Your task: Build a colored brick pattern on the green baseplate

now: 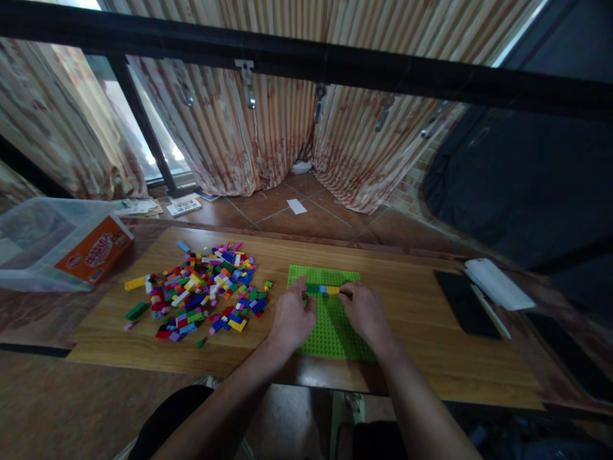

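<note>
A bright green studded baseplate (pixel 330 329) lies on the wooden board in front of me. Across its far part runs a short row of toy building bricks: a dark green brick (pixel 313 289) at the left, a light blue brick (pixel 322 289) in the middle and a yellow brick (pixel 332 290) at the right. My left hand (pixel 293 319) pinches the row's dark green end between thumb and index finger. At the opposite end, the fingers of my right hand (pixel 364 311) are closed on the yellow brick. Whether the row is pressed onto the studs, I cannot tell.
A spread pile of mixed coloured bricks (pixel 205 287) covers the board's left part. Beyond it stands a clear plastic bin (pixel 48 236) with an orange label. At the right lie a black tablet (pixel 462 303), a white pen (pixel 491 312) and a white pouch-like object (pixel 498 284).
</note>
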Demonstrator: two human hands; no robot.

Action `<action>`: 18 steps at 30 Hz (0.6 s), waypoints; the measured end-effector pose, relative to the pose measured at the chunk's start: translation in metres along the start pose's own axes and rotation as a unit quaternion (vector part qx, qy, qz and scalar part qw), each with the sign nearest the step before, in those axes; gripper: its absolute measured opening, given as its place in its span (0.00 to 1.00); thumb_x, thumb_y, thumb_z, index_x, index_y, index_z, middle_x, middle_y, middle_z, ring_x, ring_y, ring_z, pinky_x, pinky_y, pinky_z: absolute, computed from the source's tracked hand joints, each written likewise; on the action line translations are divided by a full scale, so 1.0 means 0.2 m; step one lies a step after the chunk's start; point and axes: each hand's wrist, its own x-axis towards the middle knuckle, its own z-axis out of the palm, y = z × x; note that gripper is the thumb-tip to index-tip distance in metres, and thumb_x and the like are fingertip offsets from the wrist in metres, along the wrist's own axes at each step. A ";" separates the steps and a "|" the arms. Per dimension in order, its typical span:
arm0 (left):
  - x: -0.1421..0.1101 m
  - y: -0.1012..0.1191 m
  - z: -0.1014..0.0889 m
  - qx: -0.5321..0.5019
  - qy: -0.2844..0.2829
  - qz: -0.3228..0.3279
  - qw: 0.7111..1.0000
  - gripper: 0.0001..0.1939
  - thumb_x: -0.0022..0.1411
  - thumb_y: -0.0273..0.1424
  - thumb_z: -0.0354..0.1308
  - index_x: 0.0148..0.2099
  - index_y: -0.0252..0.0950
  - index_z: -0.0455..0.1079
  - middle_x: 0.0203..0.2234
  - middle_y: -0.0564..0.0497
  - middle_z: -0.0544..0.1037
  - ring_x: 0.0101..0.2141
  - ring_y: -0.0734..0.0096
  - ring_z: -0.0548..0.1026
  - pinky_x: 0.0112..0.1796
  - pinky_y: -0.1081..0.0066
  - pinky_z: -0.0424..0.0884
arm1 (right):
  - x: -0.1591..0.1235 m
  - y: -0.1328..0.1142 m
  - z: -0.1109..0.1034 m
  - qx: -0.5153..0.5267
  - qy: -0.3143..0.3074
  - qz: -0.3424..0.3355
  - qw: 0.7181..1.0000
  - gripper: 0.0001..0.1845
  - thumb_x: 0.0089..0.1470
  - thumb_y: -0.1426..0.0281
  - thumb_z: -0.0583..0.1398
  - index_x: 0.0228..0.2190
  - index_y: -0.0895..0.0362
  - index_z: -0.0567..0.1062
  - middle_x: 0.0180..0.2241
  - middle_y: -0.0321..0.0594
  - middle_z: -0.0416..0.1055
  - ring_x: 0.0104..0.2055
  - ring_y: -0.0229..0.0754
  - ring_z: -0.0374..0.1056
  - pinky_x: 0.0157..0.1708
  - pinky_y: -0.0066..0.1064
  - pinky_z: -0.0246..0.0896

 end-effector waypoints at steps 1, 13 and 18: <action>0.00 0.00 0.00 -0.006 -0.002 0.002 1.000 0.25 0.60 0.26 0.53 0.59 0.32 0.62 0.46 0.42 0.77 0.41 0.66 0.77 0.43 0.69 0.72 | 0.00 0.00 0.00 -0.005 -0.002 0.001 1.000 0.09 0.56 0.70 0.57 0.32 0.57 0.78 0.34 0.43 0.74 0.36 0.41 0.69 0.37 0.30 0.57; -0.02 0.01 0.01 0.062 -0.029 0.036 0.997 0.25 0.59 0.26 0.54 0.59 0.29 0.60 0.47 0.40 0.73 0.42 0.66 0.75 0.47 0.67 0.70 | 0.00 0.00 0.02 0.012 0.029 0.024 0.999 0.13 0.54 0.68 0.59 0.42 0.55 0.75 0.36 0.43 0.75 0.36 0.43 0.70 0.36 0.31 0.60; -0.03 0.01 0.02 0.063 -0.035 0.055 0.996 0.24 0.59 0.26 0.53 0.59 0.31 0.61 0.51 0.40 0.70 0.47 0.64 0.73 0.49 0.66 0.69 | 0.00 -0.02 0.04 0.026 0.023 0.000 0.999 0.16 0.55 0.68 0.57 0.46 0.57 0.73 0.40 0.46 0.73 0.40 0.46 0.70 0.41 0.34 0.61</action>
